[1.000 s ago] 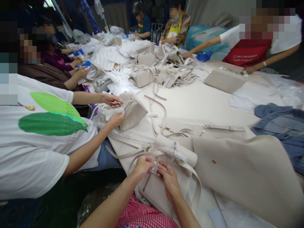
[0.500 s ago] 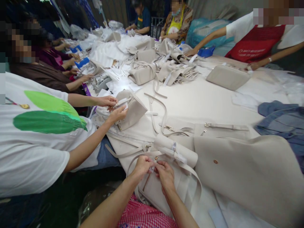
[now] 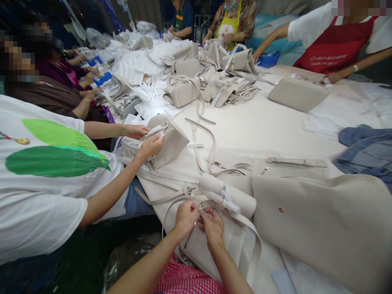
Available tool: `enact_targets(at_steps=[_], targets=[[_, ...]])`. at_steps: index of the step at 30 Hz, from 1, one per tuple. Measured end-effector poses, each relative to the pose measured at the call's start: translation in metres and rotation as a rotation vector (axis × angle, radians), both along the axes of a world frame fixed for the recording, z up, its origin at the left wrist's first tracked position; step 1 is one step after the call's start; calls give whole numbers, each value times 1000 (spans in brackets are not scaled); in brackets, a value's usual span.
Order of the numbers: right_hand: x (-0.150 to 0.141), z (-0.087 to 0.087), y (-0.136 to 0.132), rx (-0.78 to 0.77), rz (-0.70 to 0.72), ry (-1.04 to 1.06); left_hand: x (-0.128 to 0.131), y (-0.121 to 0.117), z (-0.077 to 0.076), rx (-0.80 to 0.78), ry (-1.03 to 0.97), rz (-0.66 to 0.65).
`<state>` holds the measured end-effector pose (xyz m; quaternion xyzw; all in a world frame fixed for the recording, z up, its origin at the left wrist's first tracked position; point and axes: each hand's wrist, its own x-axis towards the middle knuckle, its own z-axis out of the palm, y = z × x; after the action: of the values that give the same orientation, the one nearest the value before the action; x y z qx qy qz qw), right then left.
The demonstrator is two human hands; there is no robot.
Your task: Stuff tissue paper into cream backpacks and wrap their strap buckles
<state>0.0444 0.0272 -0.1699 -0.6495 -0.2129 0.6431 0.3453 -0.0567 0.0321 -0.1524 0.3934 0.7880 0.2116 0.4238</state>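
Note:
A beige bag lies in front of me, with a zip on its side and a small gold-coloured clasp near its top. My left hand is closed beside the clasp, fingers curled in a pinch. Just below and to the right of the clasp, my right hand pinches with thumb and fingers. What either hand holds is too small to make out. A rolled beige handle piece, tied with translucent wrap, lies behind my hands. The bag's strap loops around the right side.
A large beige backpack-like bag lies at right, near folded denim. At left, a co-worker's hands hold a beige handbag. Beige bags pile up farther back, with other people around the table.
My hands have drawn slightly apart; the translucent wrapping seen between my fingers no longer shows there. At the back, a co-worker in a yellow apron has raised a hand near a bag.

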Motion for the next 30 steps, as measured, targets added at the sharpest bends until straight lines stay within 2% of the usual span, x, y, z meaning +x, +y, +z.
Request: enact_targets(at_steps=[5, 13, 17, 20, 22, 24, 28, 30], targets=[[0, -3, 2, -9, -8, 35, 4, -7, 2, 136, 185, -188], [-1, -8, 1, -26, -2, 51, -2, -16, -8, 280, 281, -453], [-2, -7, 4, -29, 9, 9, -2, -20, -14, 367, 403, -540], [-3, -10, 7, -14, 19, -29, -1, -20, -10, 381, 378, -563], [-3, -14, 8, 1, 20, -46, -1, -19, -4, 375, 287, -528], [-2, -15, 9, 12, 20, -49, -2, -16, 3, 314, 145, -392], [-1, -12, 9, 20, 42, -41, -8, -7, 14, -81, -291, 69], [-2, -8, 8, 36, 60, -35, -9, -3, 16, -242, -442, 170]])
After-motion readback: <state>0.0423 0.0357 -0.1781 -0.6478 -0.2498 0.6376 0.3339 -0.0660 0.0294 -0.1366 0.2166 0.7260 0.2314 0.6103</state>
